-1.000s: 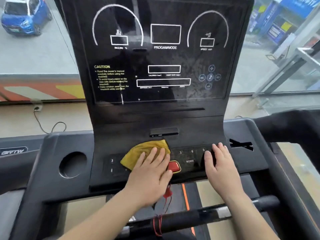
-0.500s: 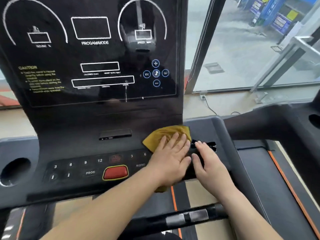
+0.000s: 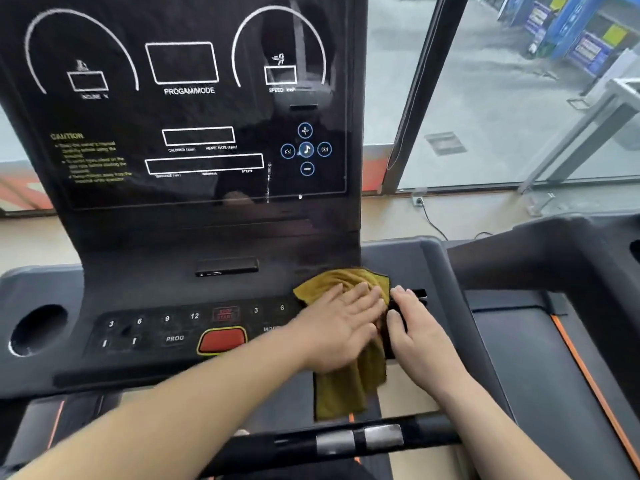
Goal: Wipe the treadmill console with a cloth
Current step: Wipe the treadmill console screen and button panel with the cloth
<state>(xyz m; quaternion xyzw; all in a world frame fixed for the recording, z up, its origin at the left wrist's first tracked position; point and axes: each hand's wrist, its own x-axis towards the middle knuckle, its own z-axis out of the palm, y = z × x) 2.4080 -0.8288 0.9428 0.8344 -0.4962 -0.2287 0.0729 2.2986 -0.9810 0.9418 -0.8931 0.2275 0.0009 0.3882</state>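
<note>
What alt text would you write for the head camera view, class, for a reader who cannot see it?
A person's left hand presses a yellow cloth flat on the right end of a black treadmill console, while the right hand rests beside it. A red button sits left of the hands.

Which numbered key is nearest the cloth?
The right-hand 6 key, just left of the yellow cloth; the other 6 sits far left between 3 and 9.
</note>
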